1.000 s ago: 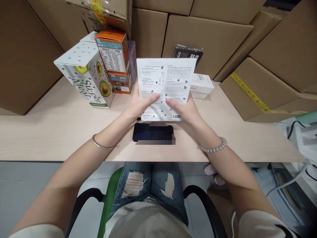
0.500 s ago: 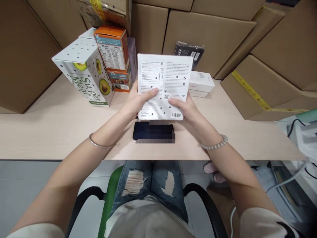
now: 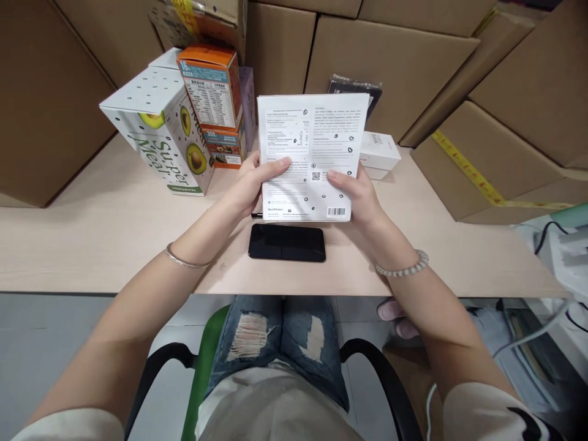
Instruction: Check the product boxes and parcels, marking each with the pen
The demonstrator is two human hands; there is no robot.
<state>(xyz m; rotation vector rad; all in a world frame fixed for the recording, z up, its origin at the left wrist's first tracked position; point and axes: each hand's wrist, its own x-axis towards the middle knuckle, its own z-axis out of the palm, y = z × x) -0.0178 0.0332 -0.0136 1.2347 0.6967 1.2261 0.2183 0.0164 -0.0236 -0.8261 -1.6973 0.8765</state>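
Two-handed hold on a printed pack, seen from above. The left hand [image 3: 251, 182] is closing on the left side of a white, rectangular pack with black print [image 3: 316, 138], its thumb pressing on the near face and its other fingers passing out of sight behind. The right hand [image 3: 366, 197] is gripping the opposite side in the same manner. The pack is facing the wearer, over the middle of a pale wood-grain tabletop [image 3: 92, 245]; whether its lower edge is touching the surface cannot be told.

Change: the right thumb is now lying to the right of the small square black code [image 3: 316, 176], which it was covering a second ago, and the thumbs are standing farther apart. The code is thus showing whole; the grip seems to be adjusting rather than loosening.

Surroundings: a black, glossy smartphone [image 3: 286, 243] is lying just below the pack, with the end of a thin dark object [image 3: 256, 215] projecting near the left hand. A white, oblong carton [image 3: 380, 154] and a black, flat box [image 3: 354, 84] are standing behind to the right; a tall white box with avocado pictures [image 3: 158, 131] and an orange box [image 3: 214, 98] are standing to the left.
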